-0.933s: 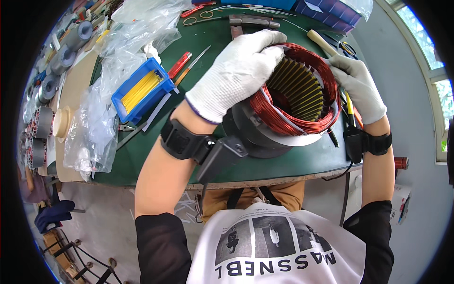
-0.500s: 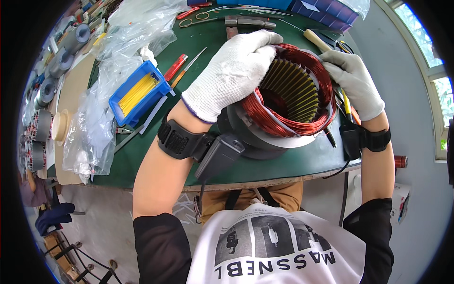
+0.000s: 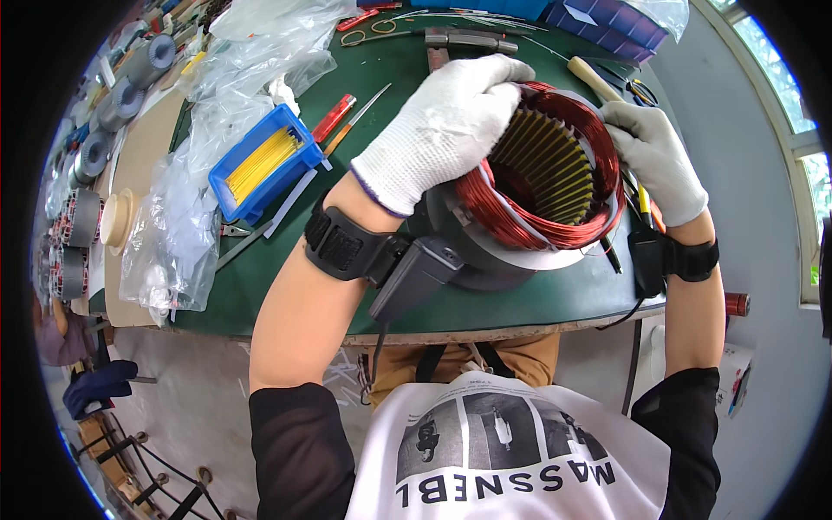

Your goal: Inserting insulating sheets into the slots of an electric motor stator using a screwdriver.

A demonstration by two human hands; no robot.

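A motor stator (image 3: 485, 251) with a grey body stands on the green bench in front of me. Its thick ring of red copper winding (image 3: 492, 208) bulges over the top, around a bore lined with yellowish slot strips (image 3: 555, 165). My left hand (image 3: 442, 130), in a white knit glove, grips the winding at its far left, thumb and fingers closed over the rim. On the far right side, my gloved right hand (image 3: 656, 156) is closed against the winding's outer edge, its fingertips partly hidden behind the coil. Black straps with small boxes sit on both wrists.
Left of the stator is a blue bin (image 3: 247, 204) of yellow strips, beside a red-handled tool (image 3: 334, 119) and plastic bags (image 3: 178, 234). A hammer (image 3: 472, 41) and scissors (image 3: 368, 33) lie beyond. A wooden handle (image 3: 594, 80) and pliers are near my right hand; a wall stands right.
The whole view has shifted slightly, so the bench and stator sit a little further right. Both hands keep their places on the winding, with little visible movement.
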